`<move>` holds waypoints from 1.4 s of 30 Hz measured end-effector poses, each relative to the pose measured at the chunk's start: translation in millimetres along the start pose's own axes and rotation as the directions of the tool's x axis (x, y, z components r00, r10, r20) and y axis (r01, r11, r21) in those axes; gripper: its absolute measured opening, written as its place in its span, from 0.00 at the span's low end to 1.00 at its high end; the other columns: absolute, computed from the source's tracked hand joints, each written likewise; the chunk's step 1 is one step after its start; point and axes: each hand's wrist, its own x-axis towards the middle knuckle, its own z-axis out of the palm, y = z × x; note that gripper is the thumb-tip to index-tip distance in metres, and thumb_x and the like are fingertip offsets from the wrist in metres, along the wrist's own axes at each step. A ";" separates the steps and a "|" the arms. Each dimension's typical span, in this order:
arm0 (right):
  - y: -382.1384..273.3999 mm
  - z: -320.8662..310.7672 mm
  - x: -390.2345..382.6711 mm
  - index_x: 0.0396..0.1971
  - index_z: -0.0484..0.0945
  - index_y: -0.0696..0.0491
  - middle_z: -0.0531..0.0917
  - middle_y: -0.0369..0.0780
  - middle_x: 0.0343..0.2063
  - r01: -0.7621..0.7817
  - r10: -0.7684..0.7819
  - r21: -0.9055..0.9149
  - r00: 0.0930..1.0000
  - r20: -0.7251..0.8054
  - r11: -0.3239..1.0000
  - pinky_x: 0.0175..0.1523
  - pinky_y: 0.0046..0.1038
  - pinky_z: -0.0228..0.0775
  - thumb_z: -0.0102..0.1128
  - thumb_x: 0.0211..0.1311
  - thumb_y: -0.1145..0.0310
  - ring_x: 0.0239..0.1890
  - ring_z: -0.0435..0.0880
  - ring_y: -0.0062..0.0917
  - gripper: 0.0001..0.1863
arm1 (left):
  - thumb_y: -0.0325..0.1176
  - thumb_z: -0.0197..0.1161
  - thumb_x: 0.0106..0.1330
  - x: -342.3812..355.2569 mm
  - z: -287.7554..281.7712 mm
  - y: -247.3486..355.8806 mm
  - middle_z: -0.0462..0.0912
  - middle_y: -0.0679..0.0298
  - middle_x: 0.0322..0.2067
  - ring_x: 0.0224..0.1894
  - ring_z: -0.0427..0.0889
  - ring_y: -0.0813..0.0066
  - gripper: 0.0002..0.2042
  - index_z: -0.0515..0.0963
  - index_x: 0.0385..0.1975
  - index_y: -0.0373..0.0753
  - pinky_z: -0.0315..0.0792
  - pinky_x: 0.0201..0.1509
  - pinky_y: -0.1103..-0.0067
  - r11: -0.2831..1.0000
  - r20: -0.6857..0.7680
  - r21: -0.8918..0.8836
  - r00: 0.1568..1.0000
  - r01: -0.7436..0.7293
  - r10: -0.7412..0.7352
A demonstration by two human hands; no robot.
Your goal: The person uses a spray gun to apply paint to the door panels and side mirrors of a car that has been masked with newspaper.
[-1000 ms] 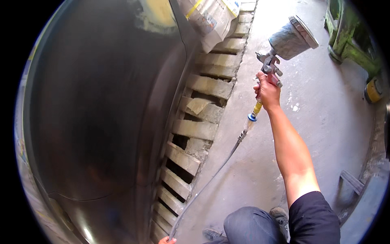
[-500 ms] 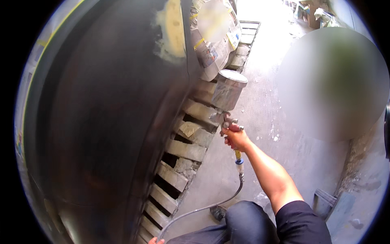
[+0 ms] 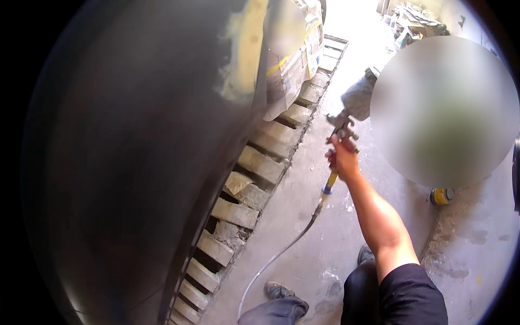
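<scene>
My right hand (image 3: 345, 157) is closed around the grip of a spray gun (image 3: 342, 130). A metal paint cup (image 3: 357, 96) sits on top of the gun and leans to the right, its right side cut off by a blurred patch. From the bottom of the grip, a yellow and blue fitting (image 3: 329, 182) leads to an air hose (image 3: 276, 257) that curves down to the lower edge. On the left stands a large dark car body panel (image 3: 135, 141) with a cream filler patch (image 3: 252, 46) near its top. The gun is apart from the panel. My left hand is out of view.
Concrete slats (image 3: 235, 212) with gaps between them run along the panel's lower edge. Masking paper (image 3: 295, 76) covers a part beyond the panel. A yellow and black can (image 3: 442, 196) lies at the right, and crumpled paper (image 3: 414, 24) is heaped at the far right.
My right hand has swung the spray gun rightward and up, away from the panel, and its cup now tilts right. My left hand has left the view at the bottom. My legs have shifted.
</scene>
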 end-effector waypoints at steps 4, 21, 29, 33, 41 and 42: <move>41.5 -3.3 -8.2 0.39 0.79 0.45 0.75 0.30 0.15 -0.073 0.115 -0.121 0.910 0.397 0.990 0.17 0.16 0.57 0.51 0.65 0.50 0.13 0.69 0.12 0.16 | 0.45 0.64 0.59 -5.1 17.3 44.9 0.74 0.66 0.19 0.19 0.70 0.76 0.19 0.76 0.38 0.34 0.64 0.20 0.76 1.000 -0.034 -0.020 0.999 0.009 -0.009; -3.5 -53.2 77.2 0.27 0.73 0.53 0.74 0.34 0.13 0.338 -0.337 0.014 0.933 0.124 0.941 0.15 0.19 0.59 0.60 0.60 0.63 0.13 0.71 0.15 0.10 | 0.47 0.67 0.56 -48.5 73.2 168.2 0.78 0.65 0.20 0.22 0.75 0.77 0.18 0.78 0.25 0.36 0.71 0.28 0.77 0.965 -0.151 0.261 0.989 0.031 0.009; 5.9 -65.5 -10.3 0.40 0.73 0.57 0.77 0.34 0.23 0.213 -0.066 -0.153 0.762 0.644 0.965 0.25 0.19 0.70 0.63 0.55 0.75 0.22 0.77 0.15 0.13 | 0.53 0.67 0.54 -63.5 69.1 149.7 0.78 0.64 0.18 0.22 0.75 0.76 0.23 0.79 0.21 0.35 0.70 0.30 0.76 0.900 -0.177 0.427 0.968 -0.089 0.179; 1.6 -68.1 -5.4 0.40 0.73 0.56 0.77 0.34 0.23 0.102 0.053 -0.150 0.628 0.776 0.983 0.25 0.20 0.71 0.63 0.55 0.74 0.21 0.77 0.16 0.13 | 0.56 0.66 0.54 -71.6 73.4 167.6 0.80 0.61 0.19 0.24 0.76 0.74 0.24 0.81 0.24 0.35 0.71 0.32 0.75 0.836 -0.089 0.535 0.976 -0.120 0.198; -62.5 -77.3 49.2 0.36 0.73 0.56 0.76 0.32 0.21 0.486 -0.471 0.001 0.846 0.250 0.874 0.25 0.18 0.67 0.61 0.58 0.72 0.20 0.74 0.14 0.08 | 0.55 0.64 0.56 -99.1 92.2 218.1 0.79 0.58 0.18 0.24 0.77 0.71 0.25 0.79 0.23 0.33 0.72 0.35 0.74 0.865 -0.058 0.441 0.955 -0.238 0.292; -71.2 -78.0 50.9 0.35 0.74 0.56 0.76 0.32 0.21 0.485 -0.470 -0.031 0.860 0.200 0.874 0.25 0.19 0.67 0.61 0.58 0.71 0.20 0.74 0.14 0.08 | 0.55 0.64 0.56 -102.5 93.5 222.1 0.79 0.58 0.17 0.24 0.77 0.71 0.24 0.79 0.23 0.33 0.72 0.34 0.74 0.868 -0.052 0.431 0.954 -0.246 0.296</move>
